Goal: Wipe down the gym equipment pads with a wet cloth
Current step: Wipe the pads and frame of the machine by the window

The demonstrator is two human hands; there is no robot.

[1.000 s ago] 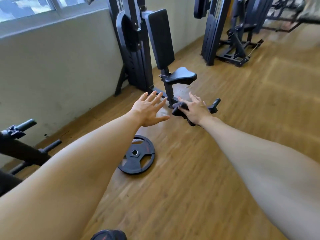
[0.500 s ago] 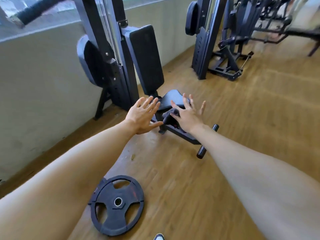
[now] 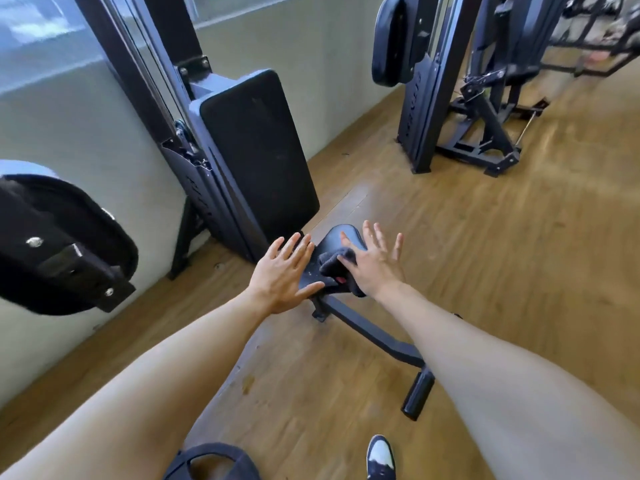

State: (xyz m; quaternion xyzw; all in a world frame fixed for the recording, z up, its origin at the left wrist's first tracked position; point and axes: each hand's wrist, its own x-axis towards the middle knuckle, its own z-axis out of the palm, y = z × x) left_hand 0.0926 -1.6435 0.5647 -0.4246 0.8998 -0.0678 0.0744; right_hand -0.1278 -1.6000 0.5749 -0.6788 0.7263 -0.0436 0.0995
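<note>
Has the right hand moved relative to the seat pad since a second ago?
Yes: the right hand went forward, from short of the seat pad to over it, with the cloth under its palm.

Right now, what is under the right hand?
A dark grey cloth lies under the right hand, on the black seat pad. A small red bit shows below the cloth. The pad surface beneath cloth and palm is covered.
</note>
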